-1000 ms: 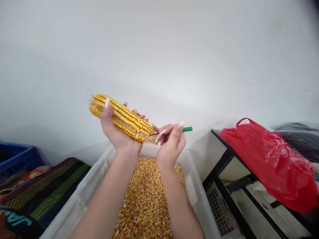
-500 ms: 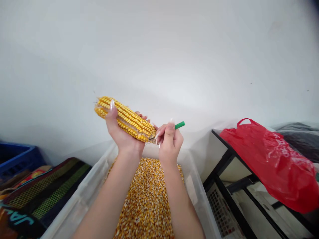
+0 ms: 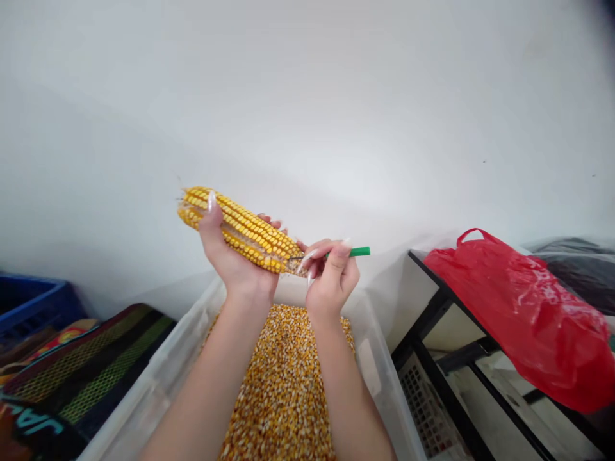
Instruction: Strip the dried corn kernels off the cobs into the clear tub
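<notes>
Black metal shelf rack (image 3: 444,397) at right, red plastic bag (image 3: 514,314) lying on top, hanging past its front edge. Next to it, clear plastic bin (image 3: 158,371), filled with loose yellow corn kernels (image 3: 281,390).

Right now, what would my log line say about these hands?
left hand: holds corn cob | right hand: holds green pick, tip at cob | below: loose kernels in clear bin

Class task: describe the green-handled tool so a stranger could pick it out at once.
Above the clear plastic bin of loose corn kernels, the left hand holds a corn cob. The right hand grips the tool: a green handle with a thin dark shaft reaching the cob.
</notes>
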Available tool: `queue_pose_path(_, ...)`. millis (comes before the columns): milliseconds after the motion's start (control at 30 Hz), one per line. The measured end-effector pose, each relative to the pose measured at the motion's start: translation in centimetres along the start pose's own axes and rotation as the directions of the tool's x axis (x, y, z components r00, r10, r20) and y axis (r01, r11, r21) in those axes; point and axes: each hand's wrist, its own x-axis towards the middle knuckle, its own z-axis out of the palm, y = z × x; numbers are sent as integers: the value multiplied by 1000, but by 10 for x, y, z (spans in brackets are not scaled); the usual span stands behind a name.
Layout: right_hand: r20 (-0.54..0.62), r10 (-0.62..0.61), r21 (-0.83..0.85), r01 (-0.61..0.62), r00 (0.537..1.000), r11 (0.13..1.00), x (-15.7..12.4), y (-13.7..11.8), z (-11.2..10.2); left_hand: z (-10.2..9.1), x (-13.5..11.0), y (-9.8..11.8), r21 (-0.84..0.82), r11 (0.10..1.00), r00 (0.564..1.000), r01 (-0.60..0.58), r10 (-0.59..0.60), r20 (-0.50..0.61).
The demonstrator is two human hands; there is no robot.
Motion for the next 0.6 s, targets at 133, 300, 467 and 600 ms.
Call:
queue_pose_path(133,39,-19,8,18,999,1000,0,3,-1,-1,2,0,-6,1000,999,3,-3,-37)
queue_pose_path(300,134,20,-37,-16,991,999,2,7,-2,-5,7,-1,-4,1000,998,14,-14,-61)
queue_pose_path(467,131,49,-6,-49,990,999,3,9,-4,-7,7,-3,-2,999,999,34,-35,-42)
queue_pose_path(600,124,69,-61,-62,990,996,2,8,-3,-6,6,-1,13,999,998,49,-48,-35)
